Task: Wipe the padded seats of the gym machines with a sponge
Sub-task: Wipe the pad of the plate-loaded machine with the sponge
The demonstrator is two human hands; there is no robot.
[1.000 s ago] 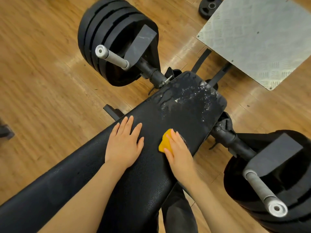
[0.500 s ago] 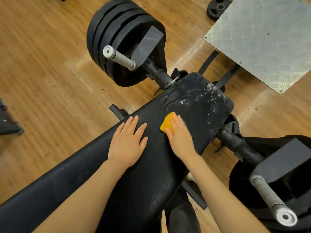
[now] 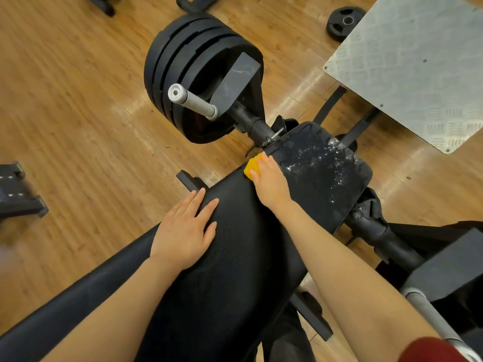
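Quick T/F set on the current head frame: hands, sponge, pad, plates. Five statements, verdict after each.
1. The right hand presses a yellow sponge on the black padded seat. True.
2. The left hand grips the bare steel bar end. False: it rests flat, fingers straight, on the pad, apart from the bar.
3. White foamy droplets speckle the far end of the pad. True.
4. The sponge lies at the pad's right edge, next to the grey checker-plate platform. False: it is at the left edge, near the stack of black weight plates.
5. A small black weight plate lies on the wooden floor. True.
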